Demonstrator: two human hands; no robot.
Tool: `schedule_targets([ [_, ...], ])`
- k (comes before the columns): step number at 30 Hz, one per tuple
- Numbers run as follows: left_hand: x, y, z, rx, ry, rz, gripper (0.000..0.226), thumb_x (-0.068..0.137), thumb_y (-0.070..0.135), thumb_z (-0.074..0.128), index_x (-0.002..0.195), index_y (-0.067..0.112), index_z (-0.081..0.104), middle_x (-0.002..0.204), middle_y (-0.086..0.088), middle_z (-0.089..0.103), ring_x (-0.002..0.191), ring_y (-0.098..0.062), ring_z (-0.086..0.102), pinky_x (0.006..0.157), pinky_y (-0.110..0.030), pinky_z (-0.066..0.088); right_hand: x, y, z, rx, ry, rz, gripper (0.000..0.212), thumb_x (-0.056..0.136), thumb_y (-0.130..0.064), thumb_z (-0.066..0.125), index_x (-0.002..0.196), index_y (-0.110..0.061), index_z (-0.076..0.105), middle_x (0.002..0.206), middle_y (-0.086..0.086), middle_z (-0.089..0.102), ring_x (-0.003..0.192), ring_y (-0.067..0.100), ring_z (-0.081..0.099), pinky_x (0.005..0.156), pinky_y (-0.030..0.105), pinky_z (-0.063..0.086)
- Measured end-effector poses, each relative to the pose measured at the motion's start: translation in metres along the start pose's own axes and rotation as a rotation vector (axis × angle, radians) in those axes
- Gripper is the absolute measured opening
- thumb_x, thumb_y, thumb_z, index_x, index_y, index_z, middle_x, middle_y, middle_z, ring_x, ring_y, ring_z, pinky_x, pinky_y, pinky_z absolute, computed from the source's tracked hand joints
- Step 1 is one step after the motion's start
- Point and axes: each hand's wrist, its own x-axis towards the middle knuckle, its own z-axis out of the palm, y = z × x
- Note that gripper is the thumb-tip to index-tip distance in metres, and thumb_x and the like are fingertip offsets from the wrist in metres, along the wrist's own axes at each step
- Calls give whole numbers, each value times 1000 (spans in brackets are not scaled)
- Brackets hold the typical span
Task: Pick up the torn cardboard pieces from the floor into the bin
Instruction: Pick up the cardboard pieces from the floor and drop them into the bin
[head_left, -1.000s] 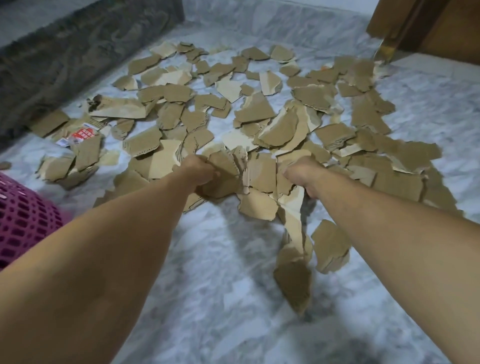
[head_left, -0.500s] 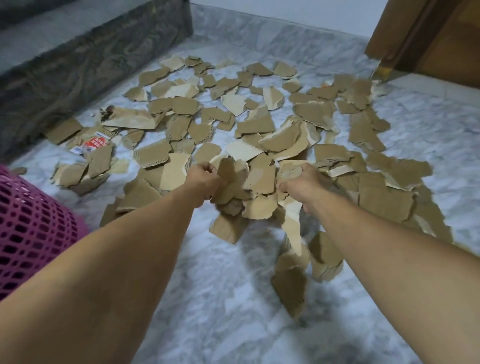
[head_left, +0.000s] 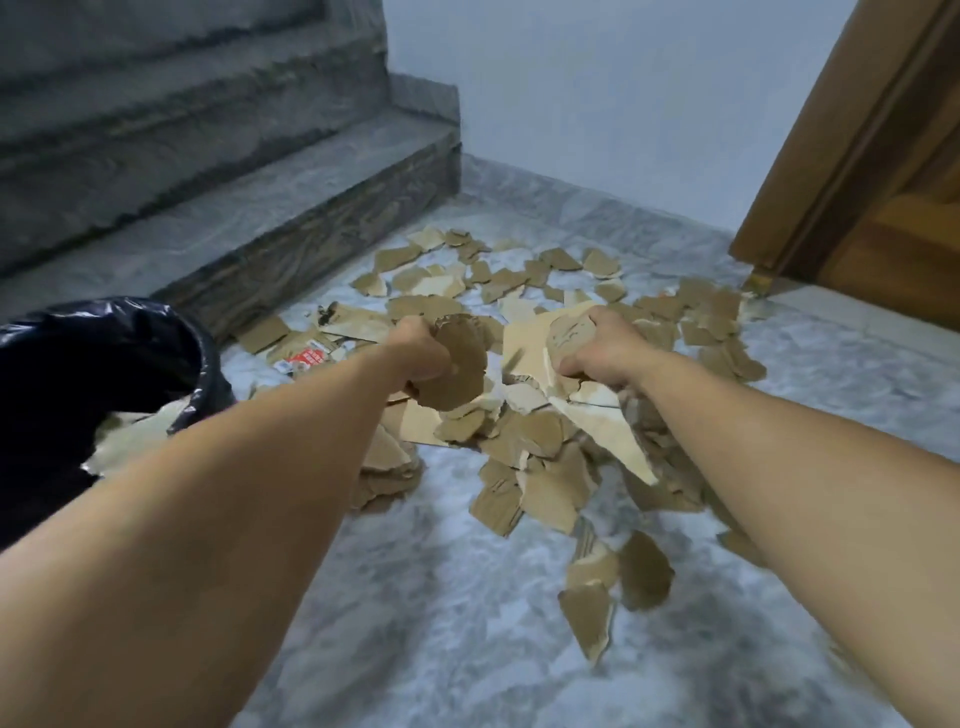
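The bin (head_left: 104, 374) is standing at the left, with some pieces (head_left: 140, 431) lying inside it. The stairs (head_left: 208, 171) are rising behind the bin, running along the left side of the floor (head_left: 415, 623). The wall (head_left: 597, 104) is standing at the back, and the door (head_left: 857, 171) is sitting at the far right. Cardboard (head_left: 493, 280) is lying scattered on the floor between stairs and door. The left hand (head_left: 421, 353) and right hand (head_left: 602, 353) are reaching out side by side at the middle, well apart, each holding a bunch above the scatter. More scraps (head_left: 592, 613) are lying or falling nearer the viewer, below the right hand.
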Motion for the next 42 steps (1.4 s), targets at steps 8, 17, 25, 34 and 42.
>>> schedule_targets([
  [8,-49,-26,-126,96,167,-32,22,81,7,69,102,9,61,95,-10,63,90,-31,65,74,-39,59,-23,-123,25,-68,-96,-257,100,73,-12,85,151,-24,24,148,10,40,122,29,49,96,34,45],
  [17,-107,-145,-246,69,428,-251,39,82,10,70,117,3,56,111,-17,62,102,-36,63,81,-49,58,-53,-263,133,-89,-212,-458,76,62,-16,91,126,-7,52,116,7,63,104,25,62,93,37,52],
  [25,-132,-237,-260,24,441,-389,31,78,13,79,103,0,67,94,-16,66,86,-33,66,73,-47,60,-77,-316,241,-125,-343,-484,47,77,-35,83,108,-6,62,110,9,62,96,25,63,70,29,53],
  [34,-117,-232,-262,-5,399,-364,22,84,19,73,102,7,67,89,-15,69,85,-28,68,77,-45,60,-41,-311,246,-73,-247,-469,24,75,-17,76,94,-5,71,99,15,72,87,30,73,72,45,63],
  [42,-48,-137,-216,-75,395,-178,17,85,19,73,96,7,69,85,-13,70,75,-24,68,67,-33,60,32,-239,179,-204,-383,-311,4,87,-8,69,86,-8,65,88,11,72,68,19,66,58,32,59],
])
